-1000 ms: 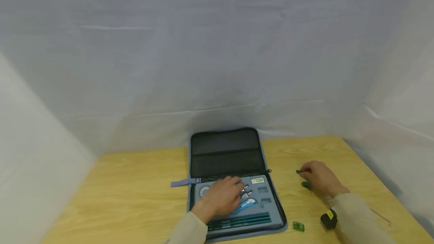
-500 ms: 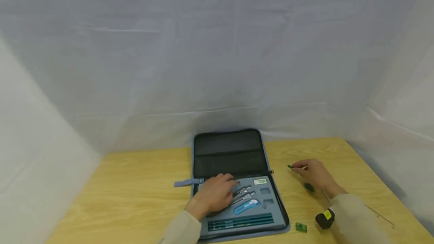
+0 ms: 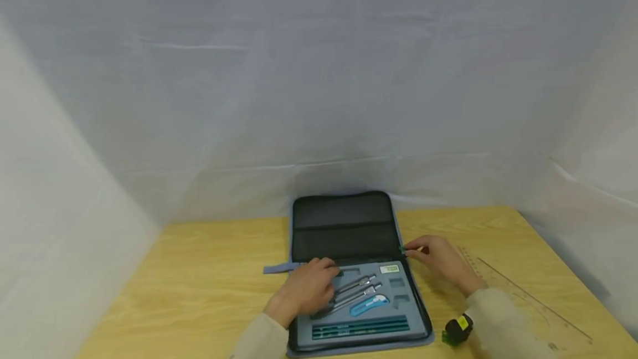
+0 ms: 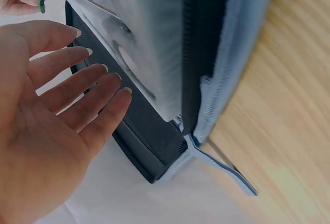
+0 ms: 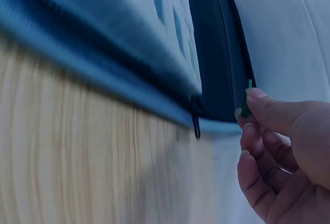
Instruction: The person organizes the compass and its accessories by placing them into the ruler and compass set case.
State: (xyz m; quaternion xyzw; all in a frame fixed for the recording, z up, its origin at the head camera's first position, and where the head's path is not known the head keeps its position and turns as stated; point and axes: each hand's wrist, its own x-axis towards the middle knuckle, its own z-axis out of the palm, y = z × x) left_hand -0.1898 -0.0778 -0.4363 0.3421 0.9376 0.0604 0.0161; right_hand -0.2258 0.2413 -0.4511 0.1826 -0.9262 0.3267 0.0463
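An unzipped case stands with its black lid (image 3: 344,244) leaned back and a grey foam tray (image 3: 415,320) in its base. My left hand (image 3: 305,288) hovers over the tray's left part, fingers loosely extended and holding nothing in the left wrist view. Silver compasses (image 3: 356,295), a blue utility knife (image 3: 369,304), green pencils (image 3: 360,327) and a white eraser (image 3: 389,269) sit in the tray; several slots are bare. My right hand (image 3: 441,262) pinches a small, thin green piece (image 5: 247,101) between thumb and forefinger, beside the case's right edge at the hinge. Its kind is unclear.
A black tape measure (image 3: 458,328) with a yellow label lies right of the case, against a green block (image 3: 447,339). A clear drafting ruler (image 3: 535,299) lies farther right, partly under the right sleeve. White sheeting (image 3: 319,98) encloses the table.
My right hand has moved left to the case with the green piece. My left hand has drawn back slightly, uncovering the compasses. The tape measure has shifted left against the green block.
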